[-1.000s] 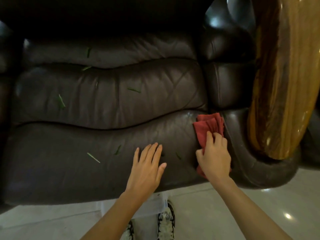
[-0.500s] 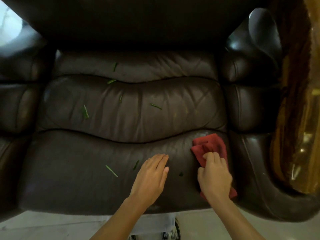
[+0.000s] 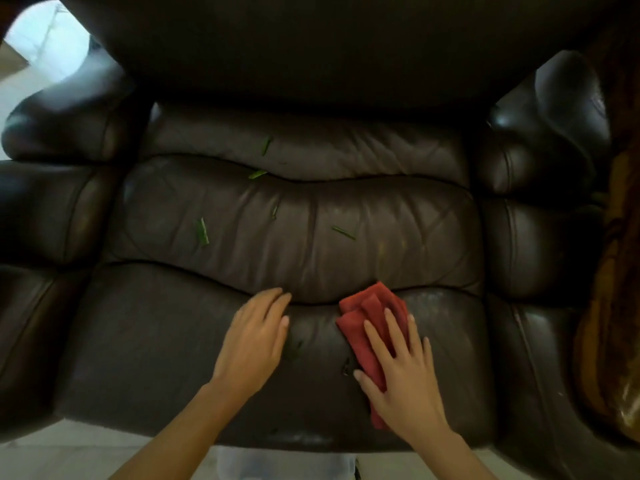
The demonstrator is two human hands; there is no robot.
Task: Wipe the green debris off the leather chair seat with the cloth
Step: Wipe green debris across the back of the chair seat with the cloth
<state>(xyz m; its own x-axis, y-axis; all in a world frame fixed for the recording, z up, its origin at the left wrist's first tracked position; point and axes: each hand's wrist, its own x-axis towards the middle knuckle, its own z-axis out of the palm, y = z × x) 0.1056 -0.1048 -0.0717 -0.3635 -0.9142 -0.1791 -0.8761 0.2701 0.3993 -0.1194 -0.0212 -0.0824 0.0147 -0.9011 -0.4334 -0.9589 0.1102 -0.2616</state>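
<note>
Right hand (image 3: 403,375) is pressing flat, fingers spread, on the folded red cloth (image 3: 367,327) – pinning it to the front cushion of the brown leather seat (image 3: 138,341), not pinching it. Compared with a second ago the cloth is sitting further left, off the right armrest (image 3: 530,244) edge and toward seat centre, its top corner touching the seam between front and middle cushions. Left hand (image 3: 254,341) is lying palm-down, fingers together, empty, just beside the cloth; the camera is looking more squarely down at the seat now.

Green debris is mostly untouched – slivers at (image 3: 202,232), (image 3: 343,233), (image 3: 258,174), (image 3: 266,145) are on the middle and rear cushions, well apart from the cloth. A dark fleck (image 3: 346,367) is lying by the right thumb; cannot tell if it is debris. Judging by this, the wipe is only starting: front-right strip looks covered, the rest is pending, and the seams may trap the bits.
</note>
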